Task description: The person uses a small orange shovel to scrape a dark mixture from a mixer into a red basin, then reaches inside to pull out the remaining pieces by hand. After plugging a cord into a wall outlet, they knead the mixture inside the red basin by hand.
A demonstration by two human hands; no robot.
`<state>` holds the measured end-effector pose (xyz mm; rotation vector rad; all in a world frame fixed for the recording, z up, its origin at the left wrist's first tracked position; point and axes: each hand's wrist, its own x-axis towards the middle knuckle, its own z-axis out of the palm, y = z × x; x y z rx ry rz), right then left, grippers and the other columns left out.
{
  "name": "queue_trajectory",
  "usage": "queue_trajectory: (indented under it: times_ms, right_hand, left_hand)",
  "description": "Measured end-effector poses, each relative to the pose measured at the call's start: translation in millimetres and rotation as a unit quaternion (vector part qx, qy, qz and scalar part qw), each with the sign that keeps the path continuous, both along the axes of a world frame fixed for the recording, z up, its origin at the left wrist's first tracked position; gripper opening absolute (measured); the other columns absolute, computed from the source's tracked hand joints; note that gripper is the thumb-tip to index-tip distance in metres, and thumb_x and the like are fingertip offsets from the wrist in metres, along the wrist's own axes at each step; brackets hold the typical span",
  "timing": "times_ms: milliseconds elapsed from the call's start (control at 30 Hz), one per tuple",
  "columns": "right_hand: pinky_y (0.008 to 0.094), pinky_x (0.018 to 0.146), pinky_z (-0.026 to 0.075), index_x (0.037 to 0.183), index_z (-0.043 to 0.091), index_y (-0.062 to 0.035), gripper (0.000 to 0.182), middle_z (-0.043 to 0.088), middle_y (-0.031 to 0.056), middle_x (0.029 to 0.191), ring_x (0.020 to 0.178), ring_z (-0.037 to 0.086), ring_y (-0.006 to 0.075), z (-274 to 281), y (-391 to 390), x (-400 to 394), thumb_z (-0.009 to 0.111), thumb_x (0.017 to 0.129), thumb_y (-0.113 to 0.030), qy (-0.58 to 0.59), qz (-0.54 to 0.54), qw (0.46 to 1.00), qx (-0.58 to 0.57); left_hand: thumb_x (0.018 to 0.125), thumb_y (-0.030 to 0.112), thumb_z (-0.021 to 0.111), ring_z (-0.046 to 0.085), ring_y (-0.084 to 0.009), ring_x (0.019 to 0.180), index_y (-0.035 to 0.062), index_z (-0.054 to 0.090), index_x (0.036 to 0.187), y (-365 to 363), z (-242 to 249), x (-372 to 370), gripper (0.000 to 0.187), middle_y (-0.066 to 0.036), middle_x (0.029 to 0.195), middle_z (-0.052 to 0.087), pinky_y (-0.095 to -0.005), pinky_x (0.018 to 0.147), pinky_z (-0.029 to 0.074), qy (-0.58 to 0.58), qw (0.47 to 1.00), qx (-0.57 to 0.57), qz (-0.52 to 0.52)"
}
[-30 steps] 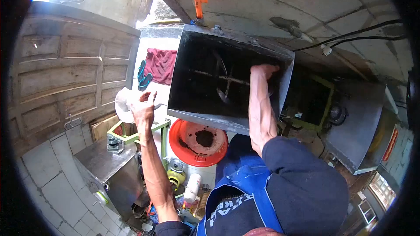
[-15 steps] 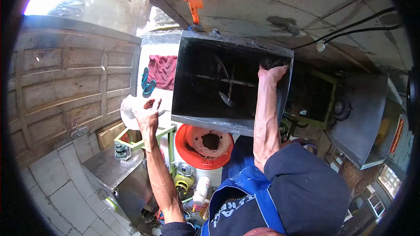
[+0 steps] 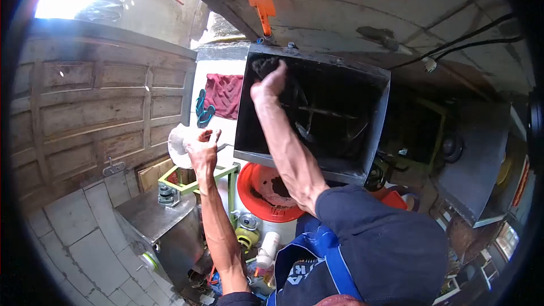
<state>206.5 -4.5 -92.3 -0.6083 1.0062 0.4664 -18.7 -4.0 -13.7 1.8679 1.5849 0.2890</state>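
Observation:
A deep metal bin [image 3: 310, 168] with a dark inside stands before me, with a shaft and curved blades [image 3: 306, 110] across it. My right hand [image 3: 271, 84] reaches over its near wall to the far left corner, its fingers closed on a dark, bunched thing [image 3: 266, 68] that could be a cloth or brush. Left of the bin, my left hand [image 3: 202, 143] is held up, its fingers bent round the edge of a whitish, translucent round piece [image 3: 179, 146]. Below the bin sits a red basin [image 3: 255, 204] with dark residue on its pale inside.
An orange scraper-like tool [image 3: 259, 0] hangs above the bin. Beyond my left hand lie a maroon cloth [image 3: 222, 95] and teal flip-flops [image 3: 204, 110]. A green frame [image 3: 226, 173], a metal box [image 3: 153, 212] and a white bottle [image 3: 268, 249] are lower left; another metal hopper [image 3: 473, 156] is at right.
My right hand has moved from the bin's right side to its far left corner with the dark thing. My left hand still holds the whitish piece. The view has shifted slightly.

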Motion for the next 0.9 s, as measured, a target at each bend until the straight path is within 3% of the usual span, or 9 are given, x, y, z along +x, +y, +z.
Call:
queue_trajectory:
  times_ms: [67, 133, 300, 467, 533, 700, 800, 867, 900]
  right_hand:
    - [0.0398, 0.095, 0.048, 0.122, 0.062, -0.002, 0.052, 0.064, 0.0091, 0.115, 0.103, 0.06, 0.0211, -35, -25, 11, 0.059, 0.091, -0.044, -0.078, -0.024, 0.996, 0.034]
    - [0.0395, 0.104, 0.045, 0.134, 0.055, -0.0014, 0.062, 0.061, 0.0152, 0.13, 0.112, 0.06, 0.0286, -54, -54, 29, 0.049, 0.097, -0.051, -0.115, -0.079, 0.987, 0.084]
    - [0.0413, 0.11, 0.041, 0.139, 0.048, 0.0097, 0.07, 0.049, 0.0282, 0.145, 0.127, 0.055, 0.0345, -57, -10, 14, 0.047, 0.102, -0.049, -0.056, 0.047, 0.976, -0.204]
    - [0.0371, 0.096, 0.048, 0.123, 0.062, 0.0113, 0.063, 0.067, 0.0204, 0.124, 0.112, 0.063, 0.0265, -104, 16, -13, 0.067, 0.092, -0.044, -0.187, 0.192, 0.928, -0.258]
    - [0.0347, 0.092, 0.048, 0.119, 0.066, 0.007, 0.057, 0.069, 0.0141, 0.116, 0.104, 0.063, 0.0203, -74, -17, -25, 0.07, 0.09, -0.041, -0.283, 0.237, 0.922, -0.119]
    - [0.041, 0.091, 0.05, 0.109, 0.069, -0.0003, 0.054, 0.072, 0.0176, 0.103, 0.099, 0.067, 0.0329, -56, -11, -25, 0.07, 0.088, -0.05, -0.474, 0.378, 0.755, -0.25]
    - [0.0391, 0.08, 0.05, 0.096, 0.07, -0.0043, 0.031, 0.072, 0.0155, 0.097, 0.084, 0.066, 0.0271, -70, -15, -61, 0.064, 0.095, -0.035, -0.434, 0.405, 0.764, -0.254]
    - [0.0383, 0.082, 0.052, 0.098, 0.069, -0.0037, 0.035, 0.072, 0.0135, 0.095, 0.086, 0.067, 0.0265, -26, -57, -110, 0.07, 0.091, -0.038, -0.381, 0.453, 0.761, -0.266]
    - [0.0379, 0.084, 0.052, 0.101, 0.07, -0.0036, 0.041, 0.072, 0.0123, 0.1, 0.089, 0.067, 0.0257, -62, -63, -143, 0.072, 0.088, -0.043, -0.34, 0.469, 0.775, -0.251]
  left_hand:
    - [0.083, 0.026, 0.081, 0.07, -0.0207, 0.085, -0.0077, 0.071, 0.106, 1, 3, -1, 0.042, -0.015, 0.094, 0.075, -0.0323, 0.082, 0.054, 0.024, 0.999, 0.018, -0.029]
    - [0.084, 0.027, 0.08, 0.071, -0.0198, 0.087, -0.0068, 0.072, 0.107, 2, -2, -5, 0.042, -0.016, 0.095, 0.075, -0.0319, 0.081, 0.055, 0.022, 1.0, 0.008, -0.018]
    - [0.082, 0.027, 0.081, 0.072, -0.0199, 0.085, -0.0063, 0.073, 0.104, 5, -7, -9, 0.041, -0.016, 0.094, 0.076, -0.0325, 0.081, 0.055, 0.009, 1.0, -0.021, -0.012]
    - [0.082, 0.029, 0.081, 0.073, -0.0213, 0.085, -0.0056, 0.073, 0.103, 6, -2, -5, 0.041, -0.017, 0.094, 0.076, -0.0329, 0.08, 0.055, 0.048, 0.999, -0.017, -0.006]
    - [0.082, 0.03, 0.08, 0.072, -0.0192, 0.082, -0.0043, 0.074, 0.101, 6, -6, -8, 0.04, -0.015, 0.09, 0.076, -0.0319, 0.078, 0.055, 0.032, 0.999, -0.003, -0.012]
    - [0.084, 0.03, 0.078, 0.068, -0.0151, 0.071, -0.0028, 0.075, 0.093, 5, -3, -6, 0.034, -0.011, 0.08, 0.075, -0.0313, 0.069, 0.053, 0.024, 0.999, 0.023, -0.033]
    - [0.084, 0.03, 0.077, 0.068, -0.0144, 0.07, -0.0022, 0.075, 0.092, 1, 6, -2, 0.034, -0.011, 0.078, 0.074, -0.0314, 0.069, 0.053, 0.056, 0.997, 0.032, -0.038]
    - [0.084, 0.03, 0.077, 0.068, -0.0145, 0.071, -0.0019, 0.075, 0.093, 6, -4, -7, 0.033, -0.01, 0.079, 0.074, -0.0313, 0.069, 0.053, 0.083, 0.994, 0.054, -0.054]
    - [0.084, 0.03, 0.077, 0.069, -0.015, 0.074, -0.0012, 0.075, 0.094, 7, -4, -7, 0.033, -0.011, 0.082, 0.075, -0.0316, 0.07, 0.053, 0.048, 0.998, 0.023, -0.036]
